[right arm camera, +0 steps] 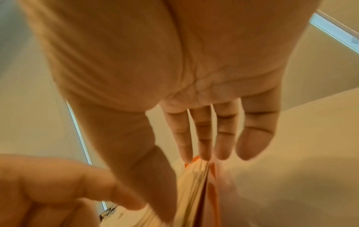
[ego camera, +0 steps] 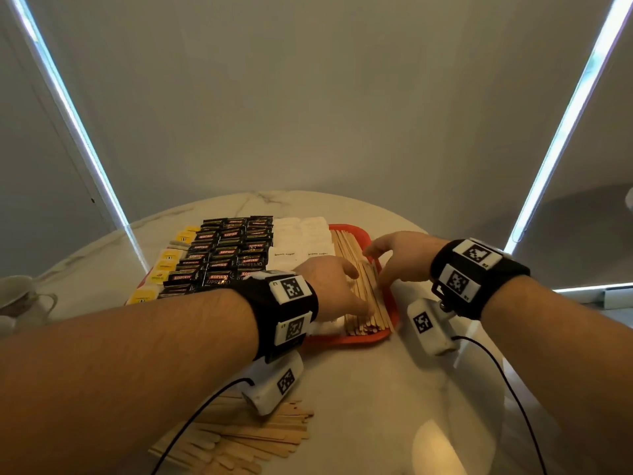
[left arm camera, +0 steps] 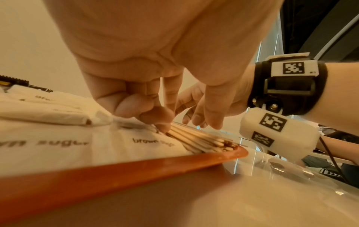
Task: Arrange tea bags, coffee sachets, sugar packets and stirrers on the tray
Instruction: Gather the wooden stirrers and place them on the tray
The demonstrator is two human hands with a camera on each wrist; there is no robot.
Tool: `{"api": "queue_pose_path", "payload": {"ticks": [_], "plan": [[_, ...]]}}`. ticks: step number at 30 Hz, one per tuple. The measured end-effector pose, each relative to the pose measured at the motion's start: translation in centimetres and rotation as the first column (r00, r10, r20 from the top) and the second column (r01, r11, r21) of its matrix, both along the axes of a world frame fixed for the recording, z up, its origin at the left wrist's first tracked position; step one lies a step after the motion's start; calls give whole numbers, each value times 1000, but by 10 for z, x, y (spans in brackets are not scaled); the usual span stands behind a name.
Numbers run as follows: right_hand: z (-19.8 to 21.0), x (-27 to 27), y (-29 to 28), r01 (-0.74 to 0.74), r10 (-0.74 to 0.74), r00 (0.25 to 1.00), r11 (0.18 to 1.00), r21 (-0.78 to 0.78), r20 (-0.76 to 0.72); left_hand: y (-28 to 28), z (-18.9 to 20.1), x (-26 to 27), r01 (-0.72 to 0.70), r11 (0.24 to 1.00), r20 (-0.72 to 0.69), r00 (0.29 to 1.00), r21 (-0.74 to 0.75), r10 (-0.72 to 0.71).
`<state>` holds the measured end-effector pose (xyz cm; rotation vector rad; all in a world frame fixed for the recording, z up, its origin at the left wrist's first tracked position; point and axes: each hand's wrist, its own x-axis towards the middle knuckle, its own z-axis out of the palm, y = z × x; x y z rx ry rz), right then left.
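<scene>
Item: red tray (ego camera: pixel 346 340) on the marble tabletop (ego camera: pixel 394 389), taken here as landmark.

Contents, from the tray's left end to its right: yellow tea bags (ego camera: pixel 164 265), black coffee sachets (ego camera: pixel 226 252), white sugar packets (ego camera: pixel 301 234), then the stirrers (ego camera: pixel 352 258) in a bundle against the right rim. The bundle's long axis runs from the tray's near edge to its far edge.

Left hand (ego camera: pixel 329 286): over the bundle's near half. In the left wrist view its curled fingers (left arm camera: pixel 155 116) press down on the stirrers at the seam where they meet the sugar packets (left arm camera: pixel 97 147); no stick appears lifted or pinched.

Right hand (ego camera: pixel 400 258): at the tray's right rim, fingers (right arm camera: pixel 202 135) straight and extended, tips against the bundle's outer side, holding nothing.

Relation governing the next move: the bundle lies between the two hands, directly under the fingertips of both, so squaring probably means pressing across the long axis. Both hands are equally near.

Loose stock: further stirrers (ego camera: pixel 253 437) in a heap on the tabletop, well short of the tray's near edge, not yet placed.

Also: a cup (ego camera: pixel 20 296), left of the tray.
</scene>
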<state>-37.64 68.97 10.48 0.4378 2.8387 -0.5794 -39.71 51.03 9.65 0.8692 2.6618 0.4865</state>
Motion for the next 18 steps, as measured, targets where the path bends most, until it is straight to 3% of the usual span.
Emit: {"api": "queue_pose_path", "payload": {"ticks": [12,18], "plan": [[-12,2,10,11,-13,999,998,-60,-37,25,4,17,98,992,-13,995,-86,-99],[-13,1,7,-22,20,998,1000,-22,-68,25,0,12,46,995,-30,998,-88,-49]]}}
